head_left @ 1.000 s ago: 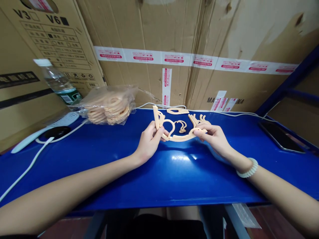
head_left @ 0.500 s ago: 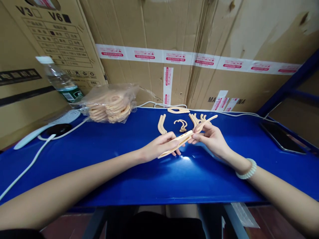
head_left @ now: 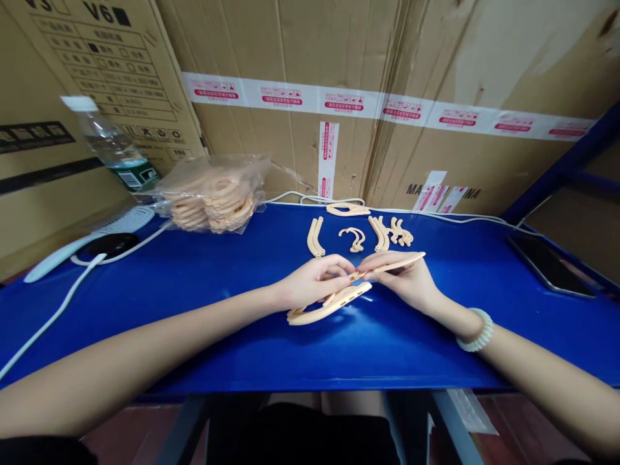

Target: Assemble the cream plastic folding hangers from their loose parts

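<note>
Over the blue table, my left hand [head_left: 317,281] is closed on a slotted, curved beige plastic hanger piece [head_left: 332,307], which hangs below the fingers. Pinched in my right hand [head_left: 409,278] is a slim beige hanger arm [head_left: 402,262], pointing up to the right. Its inner end meets the left-hand part at my fingertips; whether they are joined is hidden. Beyond my hands lie curved hanger arms [head_left: 316,237], more arms [head_left: 378,232], hanger hooks [head_left: 352,239] and further hooks [head_left: 400,232]. A looped hanger piece [head_left: 347,210] rests at the back.
A clear bag of beige parts [head_left: 213,200] sits back left, near a water bottle [head_left: 113,145], a white brush [head_left: 68,252] and a black round device [head_left: 112,244]. A phone [head_left: 549,265] lies right. Cardboard boxes [head_left: 271,142] and a white cable [head_left: 450,217] line the back.
The slotted piece has tilted and dropped lower, turning its slotted edge outward. My right hand has moved slightly down, and its hanger arm lies flatter. The hooks at right are now uncovered.
</note>
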### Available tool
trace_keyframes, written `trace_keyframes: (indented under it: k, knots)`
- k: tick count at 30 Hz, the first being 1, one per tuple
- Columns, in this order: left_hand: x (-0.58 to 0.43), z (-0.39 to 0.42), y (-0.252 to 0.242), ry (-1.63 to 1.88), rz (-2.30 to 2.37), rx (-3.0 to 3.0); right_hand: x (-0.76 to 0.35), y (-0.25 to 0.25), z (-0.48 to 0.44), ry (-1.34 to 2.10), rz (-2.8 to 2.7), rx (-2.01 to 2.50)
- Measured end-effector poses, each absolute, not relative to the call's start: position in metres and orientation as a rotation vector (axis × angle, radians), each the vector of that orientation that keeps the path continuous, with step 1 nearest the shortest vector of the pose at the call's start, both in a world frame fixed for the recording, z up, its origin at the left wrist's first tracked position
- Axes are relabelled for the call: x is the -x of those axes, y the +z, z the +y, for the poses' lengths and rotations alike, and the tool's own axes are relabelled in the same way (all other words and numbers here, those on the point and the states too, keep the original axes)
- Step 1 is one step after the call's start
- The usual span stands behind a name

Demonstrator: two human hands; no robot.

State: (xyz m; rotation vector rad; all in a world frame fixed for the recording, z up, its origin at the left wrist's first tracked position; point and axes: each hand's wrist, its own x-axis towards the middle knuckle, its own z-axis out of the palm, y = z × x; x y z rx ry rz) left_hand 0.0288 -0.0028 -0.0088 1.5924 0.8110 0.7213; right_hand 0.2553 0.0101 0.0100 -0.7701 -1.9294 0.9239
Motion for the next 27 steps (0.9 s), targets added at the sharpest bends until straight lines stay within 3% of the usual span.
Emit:
trace_keyframes:
  k: [11,19,27]
  knots:
    - [-0.0268,-0.0050,-0.0041,0.703,0.845,-2.170,-0.2580,0.0133,0.0104,0.491,-2.262,0.486]
    - [-0.0291,-0.0027,-0.0048,0.686,0.830,-2.270,-0.2619,0.0140,0.0095,0.154,-2.406,0.350]
    - [-0.0288,-0.0001,-0.0069,0.672,0.820,-2.276,-0.2649,0.0105,0.0116,0.033,-2.455,0.314]
